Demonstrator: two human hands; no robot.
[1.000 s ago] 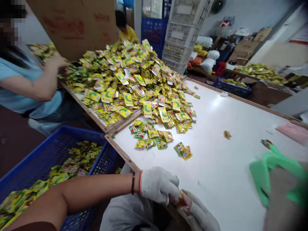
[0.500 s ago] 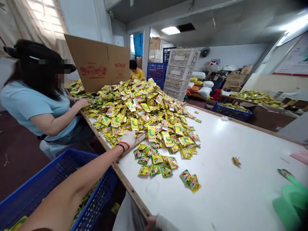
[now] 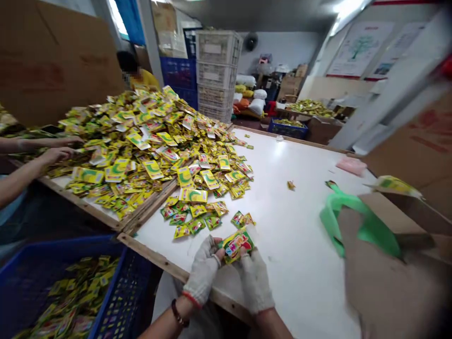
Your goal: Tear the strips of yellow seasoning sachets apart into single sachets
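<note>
Between my hands is a yellow and green candy packet (image 3: 233, 246) with bright lettering, held just above the table's near edge. My left hand (image 3: 204, 270), in a white fingerless-tipped glove, grips its left end with thumb and fingers. At the right end, my gloved right hand (image 3: 254, 280) pinches it, thumb on the front. Just beyond lie several small loose sachets (image 3: 197, 226) on the white table (image 3: 282, 254). A large heap of yellow packets and cards (image 3: 148, 136) rises behind them to the left.
A blue crate (image 3: 122, 282) of packets stands below the table's left edge. A co-worker's hands (image 3: 58, 153) are at the heap. On the right are a green plastic strip (image 3: 353, 207), an open cardboard box (image 3: 395, 212) and a pink item (image 3: 351, 165). Wooden rails (image 3: 158, 256) edge the table.
My left hand has come back from the heap to the table's front edge. Both hands now hold a candy packet together. The view has turned to the right.
</note>
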